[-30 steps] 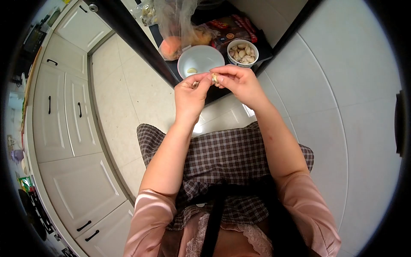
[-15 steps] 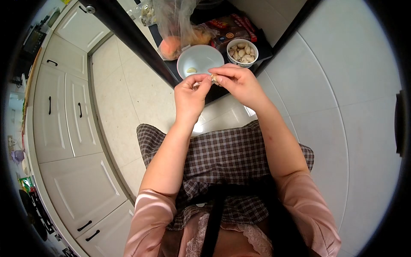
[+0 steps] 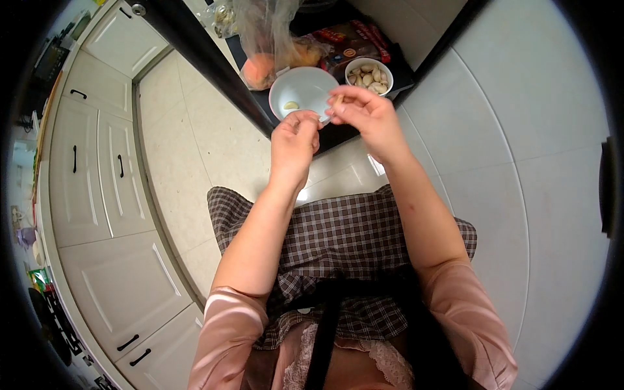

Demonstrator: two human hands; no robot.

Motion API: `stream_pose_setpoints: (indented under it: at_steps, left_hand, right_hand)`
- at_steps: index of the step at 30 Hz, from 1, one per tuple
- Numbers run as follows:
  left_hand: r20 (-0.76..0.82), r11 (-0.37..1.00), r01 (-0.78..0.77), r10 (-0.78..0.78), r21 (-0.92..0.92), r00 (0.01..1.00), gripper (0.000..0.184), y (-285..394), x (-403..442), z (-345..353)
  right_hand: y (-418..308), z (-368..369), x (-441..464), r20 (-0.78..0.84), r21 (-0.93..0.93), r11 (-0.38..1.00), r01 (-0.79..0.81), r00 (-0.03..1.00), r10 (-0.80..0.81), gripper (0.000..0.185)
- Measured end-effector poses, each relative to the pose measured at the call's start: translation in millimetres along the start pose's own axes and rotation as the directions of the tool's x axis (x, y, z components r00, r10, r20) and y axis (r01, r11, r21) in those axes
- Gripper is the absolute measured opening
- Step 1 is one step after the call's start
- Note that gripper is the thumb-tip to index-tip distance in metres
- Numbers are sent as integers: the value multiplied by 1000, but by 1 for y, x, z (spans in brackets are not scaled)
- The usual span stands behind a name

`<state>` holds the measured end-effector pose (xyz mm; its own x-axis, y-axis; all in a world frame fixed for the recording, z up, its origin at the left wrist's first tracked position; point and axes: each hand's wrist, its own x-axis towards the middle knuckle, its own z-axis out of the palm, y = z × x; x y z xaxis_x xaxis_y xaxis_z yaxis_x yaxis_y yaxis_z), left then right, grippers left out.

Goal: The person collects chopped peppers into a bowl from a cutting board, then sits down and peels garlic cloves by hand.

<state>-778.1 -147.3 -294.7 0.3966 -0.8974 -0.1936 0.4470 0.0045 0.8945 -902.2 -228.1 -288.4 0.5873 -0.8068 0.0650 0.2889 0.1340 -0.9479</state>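
Observation:
My left hand [image 3: 294, 140] is closed in a pinch just at the near edge of a white bowl [image 3: 312, 81]. A pale tip of a garlic clove [image 3: 320, 119] shows at its fingertips, mostly hidden. To the right and slightly higher, my right hand [image 3: 369, 123] pinches a small tan piece [image 3: 338, 100] that looks like garlic skin; it is blurred. Inside the white bowl lies one peeled clove [image 3: 291, 105]. A smaller bowl [image 3: 389, 85] behind my right hand holds several unpeeled garlic cloves [image 3: 368, 77].
The bowls stand on a dark shelf [image 3: 338, 135] between black posts [image 3: 208, 68]. Behind them are a clear plastic bag [image 3: 263, 29] with orange-red produce [image 3: 259, 70] and a dark red package [image 3: 357, 45]. White cabinets [image 3: 97, 162] line the left, a pale wall panel [image 3: 481, 123] the right.
My hands have drawn apart at the fingertips. The right hand has lifted up and away with the small tan piece, while the left hand has shifted slightly to the right.

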Motion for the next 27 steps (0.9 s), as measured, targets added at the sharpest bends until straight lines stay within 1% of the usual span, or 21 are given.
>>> stream_pose_setpoints:
  at_steps: [1, 3, 4, 5, 7, 8, 10, 14, 16, 20, 22, 26, 27]
  left_hand:
    - [-23, 1000, 3, -3, -18, 1000, 8, 0, 1, -1]
    - [-19, 998, 16, -17, -55, 1000, 7, 1, 2, -4]
    - [-15, 996, 29, -30, -90, 999, 7, 2, 2, -4]
    - [-15, 995, 27, -28, -91, 999, 7, 3, 2, -4]
    - [63, 983, 83, -73, -164, 995, 6, 6, 0, -3]
    - [63, 983, 84, -74, -163, 995, 6, 4, 0, -3]
    - [79, 983, 28, -14, -183, 997, 7, 0, 1, -6]
    - [40, 985, 48, -42, -166, 998, 14, 6, 1, -4]
    - [18, 991, 68, -67, -111, 998, 17, 7, 1, -4]
    - [37, 995, 77, -75, -65, 997, 18, 6, 0, -4]
    - [-8, 998, 30, -29, 56, 1000, 19, 3, -1, -3]
    - [-13, 994, 14, -12, 110, 1000, 19, 3, -3, -2]
    - [-7, 974, -53, 55, 220, 998, 19, 2, -2, -2]
  right_hand:
    - [-2, -1, 1, 0, 0, 1000, -1, 1000, 1, 29]
    - [-8, -1, 3, -109, 49, 997, 65, 992, -60, 28]
    - [-11, 0, 1, -119, 39, 999, 37, 992, -32, 29]
    - [-9, 0, 1, -117, 38, 999, 38, 993, -33, 29]
    - [-3, 0, 1, -46, -24, 996, 84, 995, -85, 28]
    - [-2, 1, 1, -47, -23, 996, 84, 995, -85, 28]
    - [-1, 2, 0, 11, -41, 999, 29, 1000, -29, 25]
    - [-5, 6, -2, 15, -63, 998, -13, 1000, 14, 22]
    - [-5, 5, -1, 21, -121, 992, 20, 1000, -18, 21]
    - [0, 2, 0, 14, -97, 992, 75, 997, -74, 20]
    - [0, 3, 0, -1, -133, 987, 89, 996, -90, 19]
    - [-4, 3, -2, -14, -174, 982, 71, 997, -74, 20]
    - [-5, 2, -2, -12, -193, 979, 59, 998, -63, 21]
